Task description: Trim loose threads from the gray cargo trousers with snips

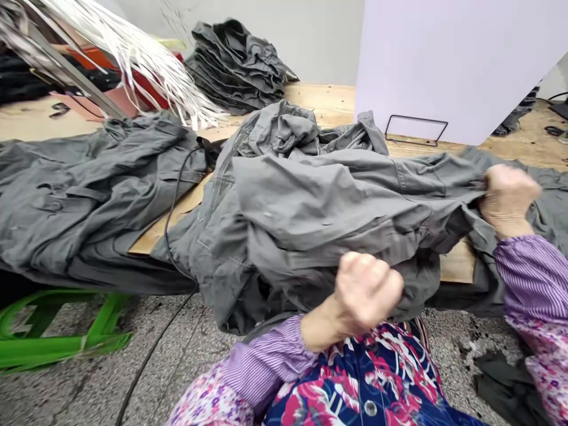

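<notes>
The right hand clenches a rumpled grey cloth garment at right. The left hand is fisted nearer, contents unclear

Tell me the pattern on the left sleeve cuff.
Purple and white stripes on the left sleeve cuff, head view.

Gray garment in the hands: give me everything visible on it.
The gray garment looks like matte woven cloth, wrinkled and spread sideways, with stitched seams toward its right end. It lies over more gray cloth along the near side of the wooden tabletop. The right hand clenches its right end, bunching it; the left hand is a fist at its near edge, grip unclear. Garment type can't be told.
</notes>
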`<state>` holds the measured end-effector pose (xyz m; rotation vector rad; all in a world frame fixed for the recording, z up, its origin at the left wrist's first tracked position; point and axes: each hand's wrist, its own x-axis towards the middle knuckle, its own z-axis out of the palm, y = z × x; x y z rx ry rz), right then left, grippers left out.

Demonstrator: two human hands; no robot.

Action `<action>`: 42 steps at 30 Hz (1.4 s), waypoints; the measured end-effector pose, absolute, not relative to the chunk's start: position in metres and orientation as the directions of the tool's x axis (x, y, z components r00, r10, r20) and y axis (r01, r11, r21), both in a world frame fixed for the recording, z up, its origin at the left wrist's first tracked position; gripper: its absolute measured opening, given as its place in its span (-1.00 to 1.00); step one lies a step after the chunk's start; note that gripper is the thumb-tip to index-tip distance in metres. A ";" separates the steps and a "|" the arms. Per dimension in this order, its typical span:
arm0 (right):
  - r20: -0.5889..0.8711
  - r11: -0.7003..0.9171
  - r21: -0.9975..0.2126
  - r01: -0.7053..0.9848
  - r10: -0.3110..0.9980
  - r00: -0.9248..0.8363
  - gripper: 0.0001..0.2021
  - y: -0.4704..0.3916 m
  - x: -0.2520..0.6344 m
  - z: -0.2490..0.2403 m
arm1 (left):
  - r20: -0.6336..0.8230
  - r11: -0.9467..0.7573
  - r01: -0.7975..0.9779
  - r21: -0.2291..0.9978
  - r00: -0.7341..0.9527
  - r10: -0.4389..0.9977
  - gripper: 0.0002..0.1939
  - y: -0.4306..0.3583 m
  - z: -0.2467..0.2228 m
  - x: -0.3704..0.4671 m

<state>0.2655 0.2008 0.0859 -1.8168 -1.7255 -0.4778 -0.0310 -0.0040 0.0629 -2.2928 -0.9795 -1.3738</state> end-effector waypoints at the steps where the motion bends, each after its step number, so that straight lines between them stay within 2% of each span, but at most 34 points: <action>1: 0.460 0.075 -0.135 0.988 0.888 -0.004 -0.75 0.203 0.274 0.074 | 0.873 -0.638 0.750 0.177 0.180 0.454 -0.89 -0.004 0.061 -0.042; 3: 0.295 0.135 -0.135 0.982 0.951 -0.090 -0.83 0.202 0.290 0.055 | 0.882 -0.477 0.834 0.278 -0.026 0.470 -0.82 -0.009 0.056 -0.063; 4: 0.276 0.164 -0.153 0.975 0.954 -0.118 -0.83 0.200 0.296 0.050 | 0.887 -0.409 0.865 0.290 -0.084 0.453 -0.78 -0.013 0.053 -0.073; 6: 0.365 0.227 -0.216 0.950 0.921 -0.137 -0.79 0.190 0.301 0.052 | 0.891 -0.288 0.908 0.305 -0.166 0.423 -0.68 -0.021 0.048 -0.089; 8: 0.513 0.320 -0.299 0.899 0.848 -0.132 -0.77 0.175 0.290 0.069 | 0.853 -0.180 0.890 0.420 -0.319 0.414 -0.56 -0.029 0.044 -0.102; 10: 0.583 0.410 -0.379 0.830 0.802 -0.130 -0.82 0.156 0.258 0.094 | 0.711 -0.087 0.777 0.624 -0.517 0.477 -0.44 -0.033 0.043 -0.110; 12: 0.614 0.506 -0.412 0.758 0.769 -0.179 -0.83 0.134 0.210 0.116 | 0.490 -0.001 0.614 0.790 -0.630 0.603 -0.35 -0.036 0.043 -0.112; 14: 0.646 0.675 -0.405 0.616 0.689 -0.330 -0.80 0.115 0.154 0.126 | 0.304 0.074 0.495 0.866 -0.636 0.709 -0.33 -0.039 0.045 -0.110; 17: 0.630 0.852 -0.291 0.436 0.514 -0.583 -0.74 0.101 0.075 0.112 | 0.173 0.059 0.340 0.939 -0.610 0.773 -0.51 -0.043 0.049 -0.109; 19: 0.515 0.864 -0.232 0.447 0.499 -0.697 -0.68 0.107 0.035 0.090 | 0.122 -0.012 0.180 0.984 -0.617 0.777 -0.62 -0.043 0.051 -0.115; 20: 0.460 0.841 -0.232 0.488 0.537 -0.707 -0.67 0.114 0.020 0.077 | 0.102 -0.045 0.106 0.993 -0.634 0.766 -0.63 -0.042 0.052 -0.120; 22: 0.366 0.763 -0.283 0.582 0.646 -0.670 -0.70 0.132 0.001 0.057 | 0.070 -0.089 0.008 0.996 -0.684 0.726 -0.60 -0.036 0.050 -0.135; 24: 0.342 0.717 -0.374 0.588 0.696 -0.631 -0.73 0.148 -0.006 0.045 | 0.039 -0.103 -0.044 0.994 -0.726 0.686 -0.58 -0.027 0.043 -0.148; 27: 0.416 0.724 -0.566 0.394 0.663 -0.622 -0.82 0.155 0.003 0.047 | 0.010 -0.081 -0.062 0.995 -0.734 0.679 -0.58 -0.013 0.029 -0.158; 30: 0.521 0.710 -0.664 0.235 0.664 -0.535 -0.83 0.141 0.024 0.060 | 0.061 -0.012 0.072 0.997 -0.731 0.680 -0.58 -0.011 0.018 -0.158; 33: 0.573 0.704 -0.678 0.211 0.686 -0.449 -0.78 0.116 0.048 0.067 | 0.237 0.069 0.355 0.932 -0.743 0.626 -0.57 -0.023 0.019 -0.154; 35: 0.559 0.692 -0.685 0.228 0.700 -0.444 -0.81 0.099 0.062 0.065 | 0.478 0.065 0.599 0.798 -0.696 0.536 -0.54 -0.037 0.024 -0.147; 36: 0.541 0.681 -0.692 0.239 0.708 -0.454 -0.83 0.090 0.067 0.062 | 0.615 0.037 0.717 0.696 -0.621 0.486 -0.52 -0.044 0.028 -0.143; 38: 0.496 0.653 -0.714 0.254 0.727 -0.475 -0.86 0.076 0.074 0.054 | 0.807 -0.047 0.896 0.442 -0.374 0.457 -0.48 -0.056 0.036 -0.130; 39: 0.471 0.631 -0.732 0.256 0.741 -0.479 -0.86 0.070 0.077 0.050 | 0.845 -0.093 0.949 0.301 -0.221 0.487 -0.49 -0.060 0.040 -0.122; 42: 0.379 0.519 -0.817 0.250 0.811 -0.445 -0.84 0.057 0.079 0.038 | 0.747 -0.188 0.979 -0.078 0.182 0.640 -0.71 -0.061 0.043 -0.099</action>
